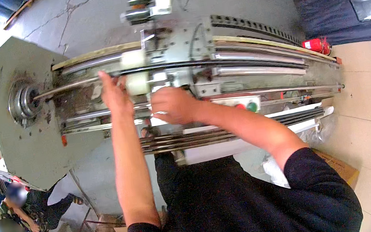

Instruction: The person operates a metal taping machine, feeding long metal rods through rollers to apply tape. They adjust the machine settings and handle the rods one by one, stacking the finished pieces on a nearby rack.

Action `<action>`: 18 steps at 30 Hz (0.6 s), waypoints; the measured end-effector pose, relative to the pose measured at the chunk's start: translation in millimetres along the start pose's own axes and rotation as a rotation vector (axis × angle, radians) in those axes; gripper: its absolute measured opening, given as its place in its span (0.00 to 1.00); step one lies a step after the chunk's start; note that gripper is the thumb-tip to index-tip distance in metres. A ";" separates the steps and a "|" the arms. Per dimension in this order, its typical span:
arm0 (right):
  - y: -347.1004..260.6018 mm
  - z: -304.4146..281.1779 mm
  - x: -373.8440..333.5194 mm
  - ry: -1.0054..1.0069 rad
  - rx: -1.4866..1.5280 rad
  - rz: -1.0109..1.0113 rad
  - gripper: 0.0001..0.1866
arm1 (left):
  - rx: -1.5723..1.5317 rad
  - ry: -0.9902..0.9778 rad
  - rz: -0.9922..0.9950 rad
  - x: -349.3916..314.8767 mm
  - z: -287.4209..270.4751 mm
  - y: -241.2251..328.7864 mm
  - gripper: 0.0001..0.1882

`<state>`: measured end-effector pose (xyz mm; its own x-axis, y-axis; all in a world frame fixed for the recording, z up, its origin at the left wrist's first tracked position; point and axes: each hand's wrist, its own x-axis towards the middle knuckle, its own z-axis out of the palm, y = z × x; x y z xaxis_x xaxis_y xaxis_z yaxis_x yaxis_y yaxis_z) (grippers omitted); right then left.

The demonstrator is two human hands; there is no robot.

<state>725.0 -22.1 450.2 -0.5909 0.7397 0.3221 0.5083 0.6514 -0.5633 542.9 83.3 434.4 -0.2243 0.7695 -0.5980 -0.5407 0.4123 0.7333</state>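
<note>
Nearest, a stack of long dark rods (pixel 227 131) lying on a white tray (pixel 257 141) just below the forearms. Above that, right hand (pixel 172 106) curled loosely, knuckles up, near a white block (pixel 139 82) on the long grey machine (pixel 29 140); whether holding anything, cannot tell. Left hand (pixel 114 95) raised, fingers extended upward, touching a thin dark rod (pixel 196 63) running lengthwise through the machine beside the white block. Green and red buttons (pixel 247 106) just right of the right wrist. Farther off, a red extinguisher (pixel 317 45) on the floor.
</note>
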 end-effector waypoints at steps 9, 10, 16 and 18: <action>-1.5 35.3 -2.6 0.069 -0.020 0.150 0.09 | 0.375 0.174 0.214 65.6 -8.7 -12.8 0.25; 0.3 39.6 -0.5 0.070 -0.025 0.164 0.10 | 0.412 0.169 0.192 63.6 -5.6 -11.4 0.26; -5.4 45.0 8.6 -0.019 0.013 0.214 0.11 | 0.308 0.044 0.097 51.8 -14.9 -6.5 0.27; -13.0 31.0 -5.5 -0.082 0.001 0.217 0.10 | 0.339 -0.053 0.076 60.6 -28.8 -10.9 0.25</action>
<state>702.2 -39.9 432.2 -0.5165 0.8463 0.1301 0.6285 0.4779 -0.6137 511.9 111.4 380.8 -0.2061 0.8251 -0.5261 -0.2225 0.4841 0.8463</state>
